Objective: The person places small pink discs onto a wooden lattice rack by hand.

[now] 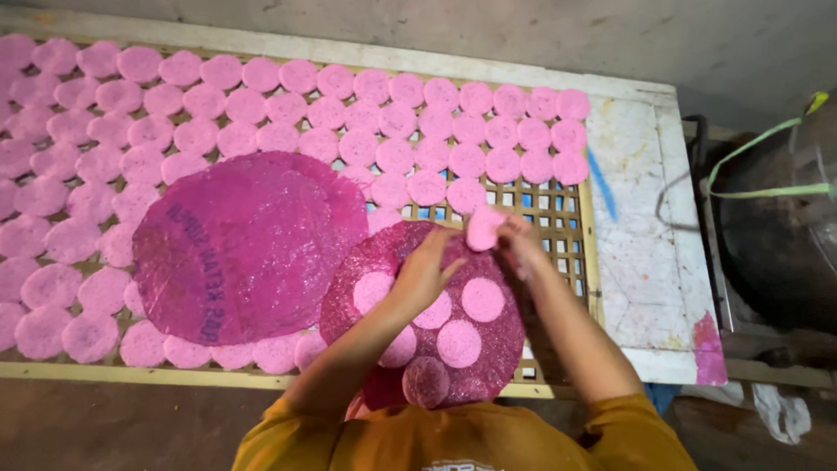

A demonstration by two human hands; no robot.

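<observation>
Many pink discs (pixel 261 113) are lying in close rows on a slatted drying rack (pixel 558 218), covering everything left of its bare right end. Left of centre on the rack, a large magenta round sheet (pixel 244 244) is lying over the discs, printed side up. Just right of that sheet, a smaller magenta round sheet (pixel 436 323) is sitting at the rack's near edge, overlapping the large one and carrying several pale pink discs.

The left hand (pixel 427 270) is reaching over the small sheet, fingers curled and pinching the lower left edge of a single pink disc (pixel 482 228). The right hand (pixel 520 242) is gripping the same disc from its right side, fingers closed on it. This disc is being held between both hands, above the small sheet's far edge, beside the rack's bare slats.

Right of the rack, the white stained worktop (pixel 636 209) is showing a blue streak and a pink smear.
</observation>
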